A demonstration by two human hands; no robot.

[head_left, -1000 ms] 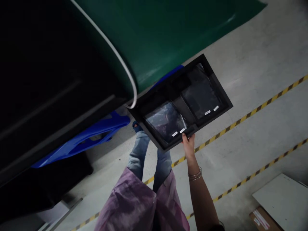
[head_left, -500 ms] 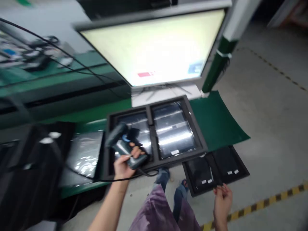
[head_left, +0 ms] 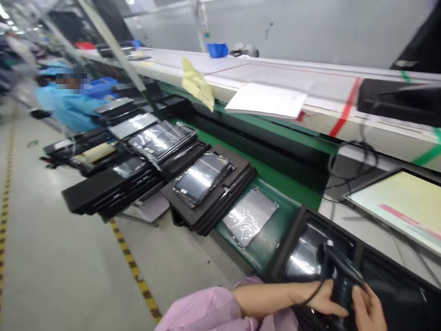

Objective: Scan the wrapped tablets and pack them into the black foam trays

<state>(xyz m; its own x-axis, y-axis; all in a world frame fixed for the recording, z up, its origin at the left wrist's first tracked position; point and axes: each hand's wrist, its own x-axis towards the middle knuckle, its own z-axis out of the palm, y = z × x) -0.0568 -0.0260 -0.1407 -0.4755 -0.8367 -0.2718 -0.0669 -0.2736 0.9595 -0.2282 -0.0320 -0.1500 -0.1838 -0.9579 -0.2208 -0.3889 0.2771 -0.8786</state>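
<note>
My left hand (head_left: 325,299) grips a black handheld scanner (head_left: 339,276) with a cable running from it, low at the right. My right hand (head_left: 370,311) lies against the scanner's right side, and blur hides whether it grips it. Both hands hover over a black two-compartment tray (head_left: 294,236) on the green belt (head_left: 275,181). A shiny bagged flat device (head_left: 305,257) lies in the tray's left compartment. My pink sleeve (head_left: 203,310) fills the bottom centre.
A lit monitor (head_left: 396,207) sits at the right. A silver bagged panel (head_left: 250,216) lies on the belt beside stacks of black trays (head_left: 210,184) holding bagged devices. A person in blue (head_left: 69,103) works far left. Yellow-black tape (head_left: 134,266) marks the floor. A white sheet (head_left: 268,101) rests on the upper shelf.
My view has swung from the floor up and left along the line. My right hand has let go of the floor tray and come up beside the scanner, which my left hand still holds.
</note>
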